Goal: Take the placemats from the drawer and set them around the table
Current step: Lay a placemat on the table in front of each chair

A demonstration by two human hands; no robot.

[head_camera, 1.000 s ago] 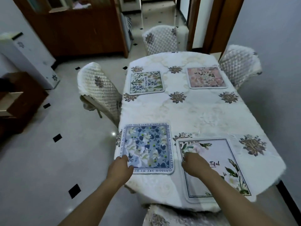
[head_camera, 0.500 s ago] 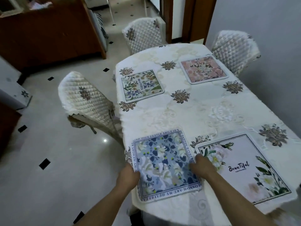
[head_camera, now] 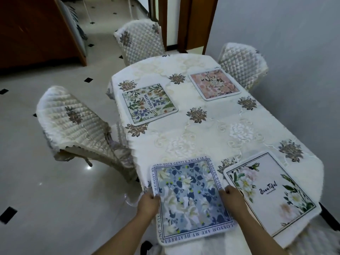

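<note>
Since the earlier frame your blue placemat (head_camera: 191, 197) has slid nearer the counter (head_camera: 202, 133) edge, beside the white placemat (head_camera: 268, 192). Left hand (head_camera: 148, 203) and right hand (head_camera: 232, 198) each pinch a side in a clenched grip. Final placement step, apparently; next, square it and let go.

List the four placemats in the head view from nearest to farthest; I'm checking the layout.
Blue floral placemat held by both hands → white "Beautiful" placemat → green-and-blue botanical placemat → pink floral placemat.
</note>
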